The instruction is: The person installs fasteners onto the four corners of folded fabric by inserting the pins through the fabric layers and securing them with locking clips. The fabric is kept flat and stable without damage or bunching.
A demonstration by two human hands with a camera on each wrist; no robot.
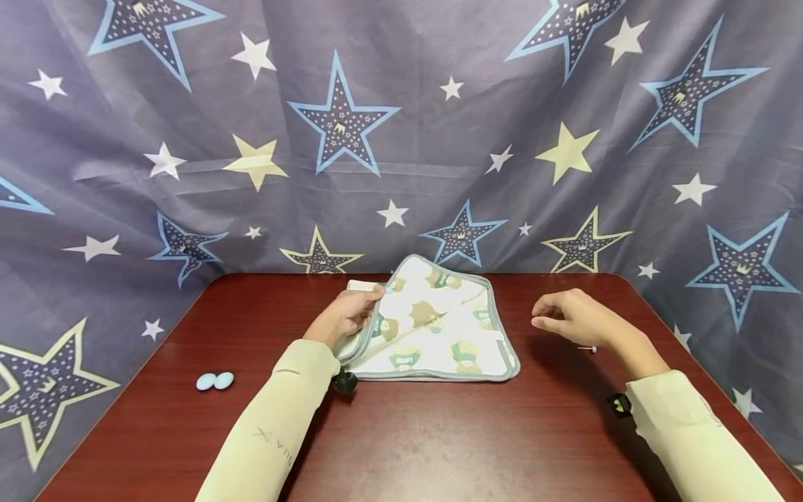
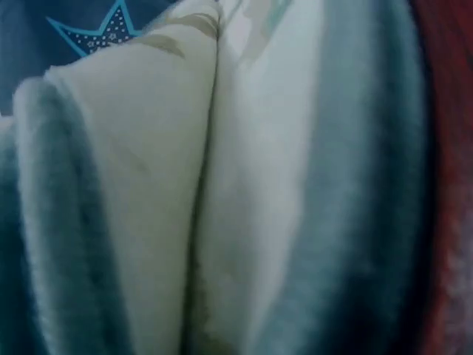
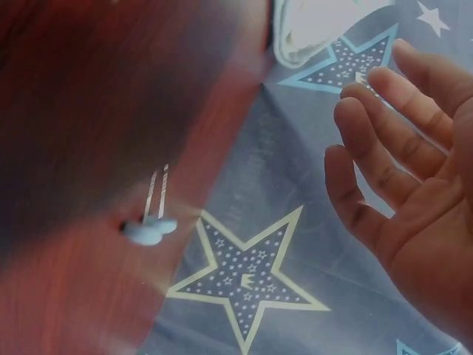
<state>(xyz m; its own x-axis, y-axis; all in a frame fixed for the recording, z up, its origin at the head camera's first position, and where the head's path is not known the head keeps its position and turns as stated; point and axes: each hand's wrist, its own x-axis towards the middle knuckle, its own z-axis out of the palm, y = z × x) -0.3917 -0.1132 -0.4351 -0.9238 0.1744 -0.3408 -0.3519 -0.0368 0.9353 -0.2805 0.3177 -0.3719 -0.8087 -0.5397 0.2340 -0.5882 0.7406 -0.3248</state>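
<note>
A folded white cloth (image 1: 448, 348) with bear prints and grey edging lies on the table in front of me, its top layer raised toward the back. My left hand (image 1: 345, 317) pinches its left edge, and a small light-blue spot (image 1: 388, 289) shows by the fingertips. In the left wrist view, folds of the cloth (image 2: 140, 140) fill most of the picture and the hand is hidden. My right hand (image 1: 574, 317) hovers over the table to the right of the cloth, holding nothing, with its fingers loosely bent. Its fingers (image 3: 362, 133) are spread apart in the right wrist view.
Two light-blue round discs (image 1: 215, 381) lie side by side at the table's left. A small pin-like piece with a pale head (image 1: 592, 349) lies beneath my right wrist; the right wrist view shows two thin metal shafts (image 3: 157, 194) there. A star-patterned curtain (image 1: 414, 153) hangs behind the table.
</note>
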